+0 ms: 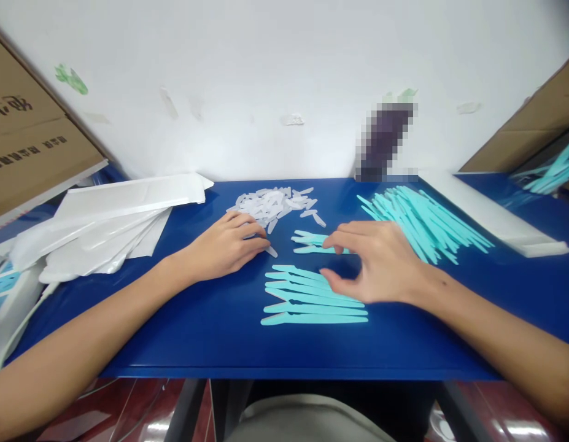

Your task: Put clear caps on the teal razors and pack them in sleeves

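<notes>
Several teal eyebrow razors (316, 318) lie side by side in a row at the middle of the blue table, heads to the left. Over their far end is my right hand (371, 261), thumb and fingers apart. Its fingertips are beside a smaller group of eyebrow razors (307, 249) and partly cover them. My left hand (226, 245) rests at the near edge of a pile of small translucent white blade caps (270, 202). Its fingers are closed together, and one blade cap (272, 251) sticks out at the fingertips.
A heap of eyebrow razors (426, 221) lies at the right, beside a long white strip (496, 215). White plastic bags (123, 215) are stacked at the left, near a power strip (8, 294). Cardboard boxes (30, 123) stand at both sides, before a white wall (266, 73).
</notes>
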Motion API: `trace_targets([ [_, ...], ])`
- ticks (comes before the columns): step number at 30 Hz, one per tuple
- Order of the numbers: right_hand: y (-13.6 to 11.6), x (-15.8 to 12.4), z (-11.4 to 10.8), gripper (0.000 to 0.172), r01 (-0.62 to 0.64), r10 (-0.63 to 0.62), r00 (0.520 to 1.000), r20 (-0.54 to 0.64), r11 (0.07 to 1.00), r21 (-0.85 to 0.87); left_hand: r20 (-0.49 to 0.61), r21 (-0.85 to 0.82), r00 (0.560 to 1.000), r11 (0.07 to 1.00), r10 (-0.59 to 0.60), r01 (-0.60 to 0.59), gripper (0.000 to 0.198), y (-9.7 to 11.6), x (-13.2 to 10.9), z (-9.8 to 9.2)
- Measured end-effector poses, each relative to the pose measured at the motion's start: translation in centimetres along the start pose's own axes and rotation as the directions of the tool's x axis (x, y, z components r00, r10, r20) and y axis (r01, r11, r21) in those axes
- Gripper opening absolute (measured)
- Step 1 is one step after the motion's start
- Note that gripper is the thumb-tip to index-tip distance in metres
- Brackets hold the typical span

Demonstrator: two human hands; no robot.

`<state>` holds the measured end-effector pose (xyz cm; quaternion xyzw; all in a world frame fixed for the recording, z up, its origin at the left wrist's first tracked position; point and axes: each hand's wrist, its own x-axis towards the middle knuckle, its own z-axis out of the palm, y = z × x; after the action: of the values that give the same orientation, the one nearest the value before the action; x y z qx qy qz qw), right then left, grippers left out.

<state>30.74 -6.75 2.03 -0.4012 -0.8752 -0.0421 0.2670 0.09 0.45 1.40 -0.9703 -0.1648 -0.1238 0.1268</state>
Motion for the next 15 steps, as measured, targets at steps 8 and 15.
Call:
trace_targets([
  [8, -0.7, 0.1, 0.4, 0.022, 0.046, -0.104, 0.916, 0.386, 0.987, 0.157, -0.021, 0.113, 0.999, 0.993, 0.045, -0.042, 0.028, 1.6, 1.0, 0.2],
  [15, 0.1, 0.3, 0.3, 0.022, 0.057, -0.073, 0.902, 0.425, 0.997, 0.051, -0.033, 0.058, 0.998, 0.997, 0.055, -0.053, 0.027, 1.7, 0.9, 0.1],
])
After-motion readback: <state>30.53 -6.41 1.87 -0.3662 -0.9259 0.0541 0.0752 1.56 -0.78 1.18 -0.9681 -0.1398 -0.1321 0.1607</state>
